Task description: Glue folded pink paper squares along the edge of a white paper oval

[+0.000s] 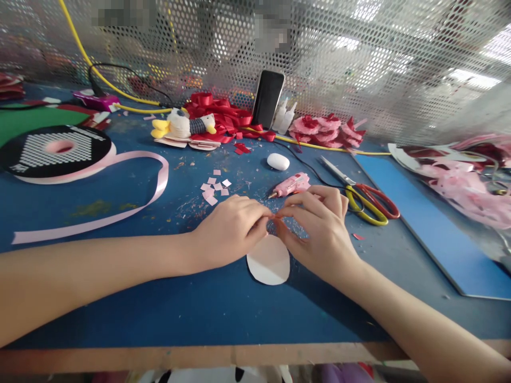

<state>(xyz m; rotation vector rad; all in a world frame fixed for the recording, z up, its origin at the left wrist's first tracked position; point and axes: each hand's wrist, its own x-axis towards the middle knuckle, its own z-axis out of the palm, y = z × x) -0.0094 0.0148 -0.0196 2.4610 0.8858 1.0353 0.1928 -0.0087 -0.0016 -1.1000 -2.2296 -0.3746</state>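
My left hand [233,229] and my right hand [319,231] meet over the table, fingertips pinched together. What lies between the fingertips is too small and too covered to name. Just below them a round white disc [269,263] rests flat, its upper edge partly hidden by my left hand. Several small pale pink squares of ribbon [215,186] are scattered beyond my left hand. A pink glue gun [292,184] lies just past my right hand, its nozzle pointing left. Scissors [371,205] with red and yellow handles sit to the right of that hand.
At left, a ribbon spool [30,151] trails a pink ribbon [159,186]. A phone [268,98] leans against the perforated metal screen [223,42], near red ribbon [215,114], a plush duck [183,125] and pink flowers [325,130]. A white case [278,161] and blue board [443,234] lie nearby.
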